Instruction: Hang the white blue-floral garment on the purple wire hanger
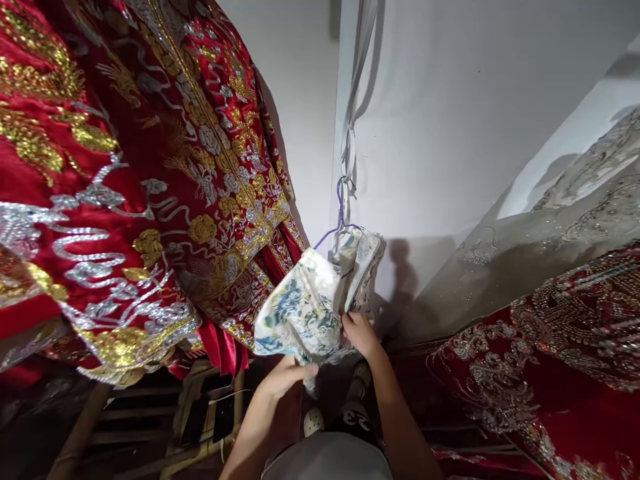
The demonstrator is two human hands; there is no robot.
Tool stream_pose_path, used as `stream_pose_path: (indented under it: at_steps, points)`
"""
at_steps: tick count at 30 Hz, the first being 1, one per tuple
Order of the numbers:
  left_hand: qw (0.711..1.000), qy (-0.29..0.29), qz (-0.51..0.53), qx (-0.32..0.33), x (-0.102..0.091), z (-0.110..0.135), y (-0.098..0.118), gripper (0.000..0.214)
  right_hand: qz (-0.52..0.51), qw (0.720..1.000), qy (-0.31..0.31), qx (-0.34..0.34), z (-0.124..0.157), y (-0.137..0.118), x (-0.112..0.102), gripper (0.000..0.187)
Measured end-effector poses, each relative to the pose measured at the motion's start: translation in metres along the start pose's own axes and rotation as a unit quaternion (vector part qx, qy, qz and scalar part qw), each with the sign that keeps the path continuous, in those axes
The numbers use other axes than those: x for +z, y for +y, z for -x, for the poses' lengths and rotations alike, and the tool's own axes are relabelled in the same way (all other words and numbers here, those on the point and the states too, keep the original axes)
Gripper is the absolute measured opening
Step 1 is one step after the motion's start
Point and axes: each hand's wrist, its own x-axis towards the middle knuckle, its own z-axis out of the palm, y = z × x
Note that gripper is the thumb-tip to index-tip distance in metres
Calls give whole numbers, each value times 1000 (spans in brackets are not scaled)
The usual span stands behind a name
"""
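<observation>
A white strapless-looking bodice (313, 303) with a blue, green and yellow floral pattern hangs from a purple hanger (341, 207). My left hand (284, 379) is closed on the bodice's lower edge, with a bit of cloth between thumb and fingers. Higher up and to the right, my right hand (359, 333) pinches the edge of a fold near the bodice's middle. Part of the bodice's far side is folded behind the front panel and partly hidden.
Red garments (215, 133) with gold and silver embroidery hang on the left. A beaded red gown (575, 373) and a sheer pale fabric (500, 247) are on the right. White straps (357, 87) hang down the wall above the hanger. A wooden slatted frame (135, 420) lies low at left.
</observation>
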Motion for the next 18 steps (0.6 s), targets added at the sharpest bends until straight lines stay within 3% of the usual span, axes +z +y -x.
stream_pose_path:
  at_steps: [3,6,9,10,12,16,18]
  points:
    - [1000,-3,-8,-12,-9,-27,-3,44,-43,999,-1,13,-3,12,2,34]
    - [991,80,-8,103,-16,-46,-15,51,-60,998,-3,14,1,25,-3,38]
    - [939,217,-101,248,-16,-51,-27,49,-97,995,-2,-23,9,30,-6,47]
    - [917,237,-147,285,-14,-50,-30,45,-115,993,4,-39,12,30,-5,50]
    - [894,185,-240,329,-4,-47,-32,36,-150,986,19,-64,19,26,0,55]
    - [878,-51,-343,330,26,-47,-27,19,-191,976,-15,-101,32,15,10,55]
    - [871,-77,-357,329,37,-52,-24,13,-195,972,-53,-124,39,11,8,50]
